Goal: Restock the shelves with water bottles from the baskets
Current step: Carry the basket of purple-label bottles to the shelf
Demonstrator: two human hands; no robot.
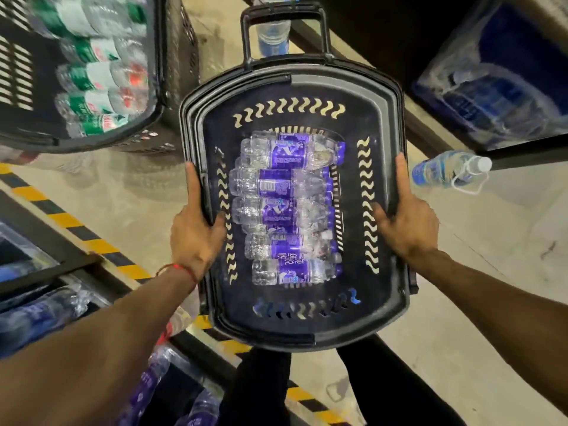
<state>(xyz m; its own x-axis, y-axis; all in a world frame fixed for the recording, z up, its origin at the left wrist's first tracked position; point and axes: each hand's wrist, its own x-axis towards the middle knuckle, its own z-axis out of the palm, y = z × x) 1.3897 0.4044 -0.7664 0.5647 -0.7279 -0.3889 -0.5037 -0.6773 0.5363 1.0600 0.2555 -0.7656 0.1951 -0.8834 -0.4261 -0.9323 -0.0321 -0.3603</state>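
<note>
Both hands grip the black basket (295, 90) by its side rims, left hand (193, 238) and right hand (408, 222) about level, the purple-labelled bottles (285, 210) lying crosswise between them, caps toward the right hand.

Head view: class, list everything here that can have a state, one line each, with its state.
black basket: held by both hands, pull handle extended.
left hand: grips the black basket's left rim.
right hand: grips its right rim.
purple-label bottles: capped, lying on their sides in the black basket.
green-label bottles: lying in the second basket.
blue-label bottle: capped, lying on the floor.
</note>
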